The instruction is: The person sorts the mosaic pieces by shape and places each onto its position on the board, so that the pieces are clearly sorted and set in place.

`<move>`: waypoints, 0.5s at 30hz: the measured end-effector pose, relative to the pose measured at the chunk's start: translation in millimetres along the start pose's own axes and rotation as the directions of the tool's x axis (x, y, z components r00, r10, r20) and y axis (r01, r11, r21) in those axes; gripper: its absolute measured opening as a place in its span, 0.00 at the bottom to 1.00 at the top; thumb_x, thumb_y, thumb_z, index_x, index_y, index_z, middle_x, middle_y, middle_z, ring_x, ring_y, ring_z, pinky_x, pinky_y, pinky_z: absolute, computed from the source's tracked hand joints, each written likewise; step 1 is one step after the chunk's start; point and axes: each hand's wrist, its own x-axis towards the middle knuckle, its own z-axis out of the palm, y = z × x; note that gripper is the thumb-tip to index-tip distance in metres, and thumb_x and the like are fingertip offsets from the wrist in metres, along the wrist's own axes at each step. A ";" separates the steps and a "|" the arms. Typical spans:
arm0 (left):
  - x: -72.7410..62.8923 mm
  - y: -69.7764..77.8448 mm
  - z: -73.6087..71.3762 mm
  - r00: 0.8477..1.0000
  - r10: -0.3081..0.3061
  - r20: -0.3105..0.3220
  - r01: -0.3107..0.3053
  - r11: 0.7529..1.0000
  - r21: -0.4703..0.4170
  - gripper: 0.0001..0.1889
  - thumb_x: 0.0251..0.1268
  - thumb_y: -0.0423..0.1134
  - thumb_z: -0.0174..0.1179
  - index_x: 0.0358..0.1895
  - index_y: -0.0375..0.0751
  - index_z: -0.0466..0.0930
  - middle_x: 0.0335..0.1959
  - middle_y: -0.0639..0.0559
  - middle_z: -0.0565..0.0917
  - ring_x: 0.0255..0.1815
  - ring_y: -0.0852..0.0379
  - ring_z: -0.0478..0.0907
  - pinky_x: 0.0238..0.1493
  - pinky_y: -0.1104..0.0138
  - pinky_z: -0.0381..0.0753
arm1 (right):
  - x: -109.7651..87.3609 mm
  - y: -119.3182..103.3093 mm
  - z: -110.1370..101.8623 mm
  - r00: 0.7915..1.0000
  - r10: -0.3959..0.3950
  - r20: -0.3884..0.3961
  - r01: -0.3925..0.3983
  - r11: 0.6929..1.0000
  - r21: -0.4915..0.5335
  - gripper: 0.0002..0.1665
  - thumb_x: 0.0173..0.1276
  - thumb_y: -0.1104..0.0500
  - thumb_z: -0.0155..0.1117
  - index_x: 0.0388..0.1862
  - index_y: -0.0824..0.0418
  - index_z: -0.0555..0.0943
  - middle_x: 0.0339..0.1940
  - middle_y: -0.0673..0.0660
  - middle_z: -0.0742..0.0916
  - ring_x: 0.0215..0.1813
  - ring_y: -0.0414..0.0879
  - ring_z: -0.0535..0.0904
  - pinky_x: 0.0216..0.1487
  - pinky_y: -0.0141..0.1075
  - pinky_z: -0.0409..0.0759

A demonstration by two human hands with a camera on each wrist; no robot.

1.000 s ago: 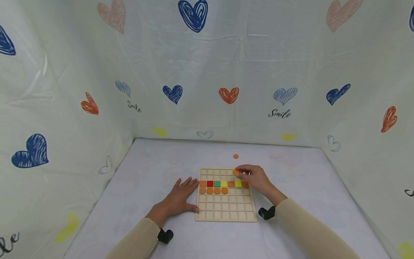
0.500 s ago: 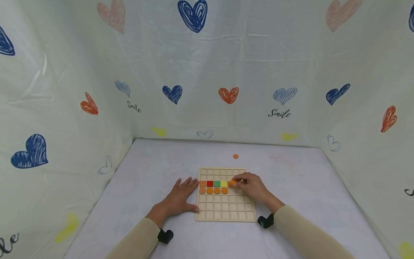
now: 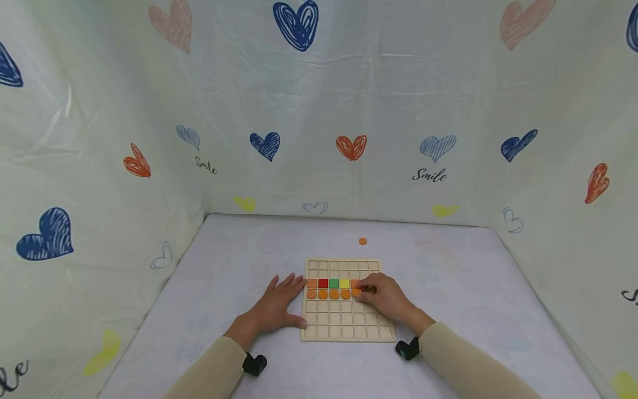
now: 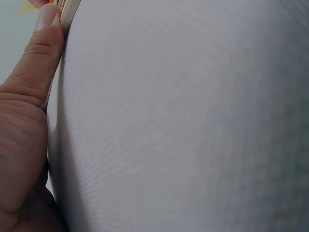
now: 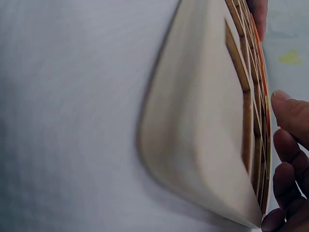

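A wooden grid board [image 3: 344, 332] lies on the table with a row of coloured squares [image 3: 334, 284] across it. Below that row, from the left, run several orange discs [image 3: 334, 294]. My right hand [image 3: 391, 297] is over the board's right side, its thumb and forefinger pinching an orange disc [image 3: 356, 293] at the fifth cell of that lower row. The hand hides the squares at the row's right end. My left hand [image 3: 274, 307] lies spread along the board's left edge, with thumb [image 4: 41, 53] and fingertips at the frame.
Beyond the board, one loose orange disc [image 3: 363, 241] lies on the white-covered table [image 3: 239, 238]. A white curtain [image 3: 309, 94] printed with hearts stands behind and at both sides.
The right hand has come toward the person and slightly left with the orange disc, from the board's top right down to the lower row of discs. The left hand has stayed put.
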 end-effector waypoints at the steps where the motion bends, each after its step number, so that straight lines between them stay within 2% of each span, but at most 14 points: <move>1: -0.2 0.1 0.0 1.000 0.001 -0.001 -0.001 1.000 -0.002 0.60 0.51 0.68 0.77 0.85 0.47 0.58 0.86 0.51 0.61 0.89 0.46 0.48 0.88 0.43 0.38 | -0.3 -0.4 -0.2 1.000 -0.001 0.005 0.001 1.000 -0.001 0.14 0.67 0.56 0.78 0.51 0.54 0.92 0.44 0.45 0.88 0.43 0.40 0.78 0.45 0.31 0.79; 15: -1.2 0.3 0.3 1.000 0.004 -0.010 -0.004 1.000 -0.003 0.60 0.50 0.67 0.77 0.85 0.46 0.59 0.86 0.50 0.61 0.89 0.46 0.49 0.88 0.42 0.39 | -1.6 -0.9 0.0 0.998 -0.060 -0.002 0.059 0.997 -0.055 0.13 0.67 0.56 0.78 0.50 0.56 0.92 0.42 0.45 0.89 0.43 0.38 0.78 0.45 0.32 0.79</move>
